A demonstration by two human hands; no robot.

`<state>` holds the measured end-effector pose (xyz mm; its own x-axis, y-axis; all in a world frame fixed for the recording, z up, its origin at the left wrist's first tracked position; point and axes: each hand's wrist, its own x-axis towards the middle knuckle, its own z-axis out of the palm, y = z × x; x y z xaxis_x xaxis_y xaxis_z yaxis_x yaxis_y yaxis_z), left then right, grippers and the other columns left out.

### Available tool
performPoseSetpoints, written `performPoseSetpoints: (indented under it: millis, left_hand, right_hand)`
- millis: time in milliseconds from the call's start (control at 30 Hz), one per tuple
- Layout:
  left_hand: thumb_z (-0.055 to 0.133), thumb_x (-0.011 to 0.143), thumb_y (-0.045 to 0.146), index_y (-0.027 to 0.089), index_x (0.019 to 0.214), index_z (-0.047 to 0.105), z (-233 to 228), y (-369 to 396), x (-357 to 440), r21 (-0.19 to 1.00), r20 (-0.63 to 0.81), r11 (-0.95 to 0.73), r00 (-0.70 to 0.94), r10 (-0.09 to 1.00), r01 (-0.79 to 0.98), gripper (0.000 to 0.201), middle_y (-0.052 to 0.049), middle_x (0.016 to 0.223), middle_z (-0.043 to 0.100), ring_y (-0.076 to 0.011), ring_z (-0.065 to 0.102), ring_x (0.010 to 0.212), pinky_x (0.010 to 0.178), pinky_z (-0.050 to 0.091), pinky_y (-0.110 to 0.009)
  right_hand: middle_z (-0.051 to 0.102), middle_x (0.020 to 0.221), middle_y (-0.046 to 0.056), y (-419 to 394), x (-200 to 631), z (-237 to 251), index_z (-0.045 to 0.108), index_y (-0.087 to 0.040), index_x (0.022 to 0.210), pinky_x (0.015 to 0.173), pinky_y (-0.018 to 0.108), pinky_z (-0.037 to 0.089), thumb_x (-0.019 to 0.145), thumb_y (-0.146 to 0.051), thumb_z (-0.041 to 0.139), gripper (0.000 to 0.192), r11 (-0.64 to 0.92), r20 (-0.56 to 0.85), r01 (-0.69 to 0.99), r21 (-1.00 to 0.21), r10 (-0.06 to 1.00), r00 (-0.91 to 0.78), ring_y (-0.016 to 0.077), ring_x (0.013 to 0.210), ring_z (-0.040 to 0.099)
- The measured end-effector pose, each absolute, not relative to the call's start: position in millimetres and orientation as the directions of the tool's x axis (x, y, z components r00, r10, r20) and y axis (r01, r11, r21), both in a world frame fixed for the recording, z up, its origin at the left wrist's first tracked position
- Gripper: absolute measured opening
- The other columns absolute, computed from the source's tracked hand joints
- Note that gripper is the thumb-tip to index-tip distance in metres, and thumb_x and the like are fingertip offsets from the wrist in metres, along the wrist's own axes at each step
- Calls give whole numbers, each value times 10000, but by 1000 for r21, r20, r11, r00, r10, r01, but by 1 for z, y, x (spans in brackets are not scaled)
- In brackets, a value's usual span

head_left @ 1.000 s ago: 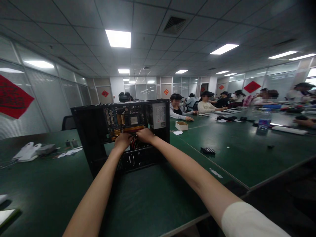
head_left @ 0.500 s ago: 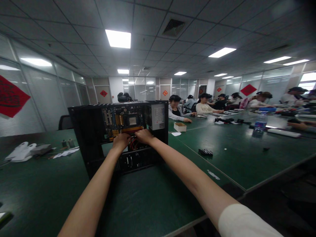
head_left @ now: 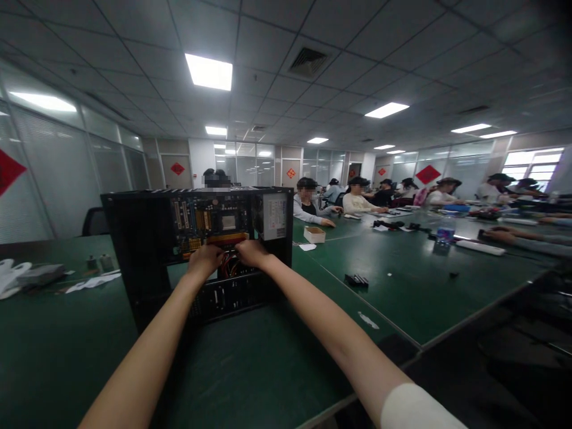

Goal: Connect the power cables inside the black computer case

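Since the earlier frames the open computer case (head_left: 196, 250) has drifted left and lower in view, both hands staying inside it.

- White cloths and small items (head_left: 27, 277) — far left on the green worktop (head_left: 277, 369).
- Computer case — black, open side facing the viewer, standing on the worktop left of centre; motherboard (head_left: 210, 223) inside, grey power supply (head_left: 274, 215) at its upper right.
- Left hand (head_left: 204, 260) — at the lower edge of the motherboard, grip curled shut; on what, cannot be told.
- Red cables (head_left: 229, 266) — between the two hands.
- Right hand (head_left: 251, 253) — just beside the left, grip likewise closed over something hidden.
- Small black part (head_left: 356, 280) — on the worktop, right of the case.
- Small cardboard box (head_left: 314, 234) — farther back.
- Seated people (head_left: 357, 196) — along the far right.
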<state>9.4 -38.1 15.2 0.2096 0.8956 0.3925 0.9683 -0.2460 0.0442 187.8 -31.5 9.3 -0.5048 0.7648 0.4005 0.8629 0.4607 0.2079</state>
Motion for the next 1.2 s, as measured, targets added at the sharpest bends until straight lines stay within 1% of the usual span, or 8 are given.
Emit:
performPoseSetpoints:
  millis: [300, 533, 733, 800, 1000, 1200]
  left_hand:
    - [410, 895, 436, 319, 1105, 721, 21, -38, 9, 44, 345, -257, 227, 911, 965, 393, -84, 1109, 720, -323, 658, 1015, 781, 498, -373]
    - [393, 898, 440, 310, 1099, 723, 20, -33, 9, 33, 311, -236, 215, 926, 971, 408, -96, 1108, 717, -316, 666, 990, 776, 498, -371]
    - [398, 895, 419, 285, 1084, 731, 21, -31, 10, -19, 302, -247, 241, 922, 969, 406, -109, 1086, 720, -316, 664, 987, 766, 500, -363]
    - [400, 892, 422, 289, 1082, 733, 22, -32, 11, -22, 302, -237, 233, 924, 971, 405, -113, 1079, 721, -329, 664, 982, 759, 503, -377]
    - [425, 888, 447, 320, 1098, 732, 23, -39, 12, 21, 330, -201, 183, 926, 979, 393, -119, 1069, 724, -342, 661, 985, 770, 503, -390]
    - [416, 901, 445, 311, 1103, 728, 20, -41, 7, 27, 365, -252, 225, 903, 967, 395, -95, 1117, 715, -336, 656, 1000, 761, 503, -382]
  right_hand:
    - [707, 1043, 127, -29, 186, 12, 685, -164, 1044, 779, 312, 517, 865, -174, 493, 263, 438, 395, 882, 173, 790, -469, 251, 983, 672]
    - [714, 1005, 126, -29, 184, 13, 698, -172, 1015, 768, 344, 535, 845, -197, 533, 238, 423, 395, 888, 180, 796, -459, 268, 951, 682]
    - [714, 1017, 117, -27, 185, 12, 698, -177, 1023, 783, 362, 539, 844, -188, 515, 256, 425, 409, 888, 177, 789, -459, 273, 960, 675]
    - [714, 1017, 119, -28, 185, 12, 701, -173, 1018, 781, 359, 539, 840, -190, 518, 256, 424, 410, 889, 171, 790, -456, 277, 959, 673]
    - [712, 1002, 146, -32, 186, 14, 699, -150, 1027, 785, 364, 539, 864, -175, 482, 273, 415, 398, 895, 164, 802, -445, 276, 948, 675]
    - [699, 1056, 144, -34, 188, 13, 689, -170, 1069, 833, 367, 522, 907, -185, 432, 304, 423, 391, 892, 157, 803, -449, 263, 1008, 658]
